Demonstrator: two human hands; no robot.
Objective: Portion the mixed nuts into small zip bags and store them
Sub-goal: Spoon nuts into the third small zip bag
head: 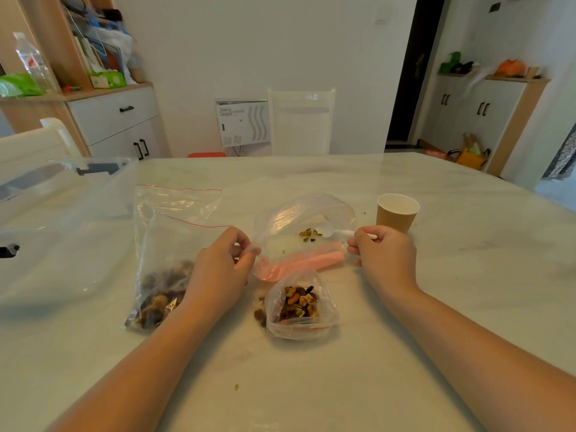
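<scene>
On pale table [405, 322]: left hand [223, 265] pinches rim of large pink-zip bag [299, 241], few nuts inside. Right hand [385, 252] grips white plastic spoon [338, 232], bowl inside bag. Small filled bag [300, 304] just in front; paper cup [396, 213] beside right hand.

Pale marbled desk [405, 353] fills the lower frame. Lying on it: a large zip bag [162, 275] with dark nuts at its bottom, left of centre; a small open bag [300, 307] of mixed nuts, centre; just above that, a nearly empty bag [305, 232] with a pink strip and a few nuts inside. Paper cup [397, 213] upright, centre right. Clear plastic box [46, 213] at left edge. Stray crumb [236, 386] lower centre.
</scene>
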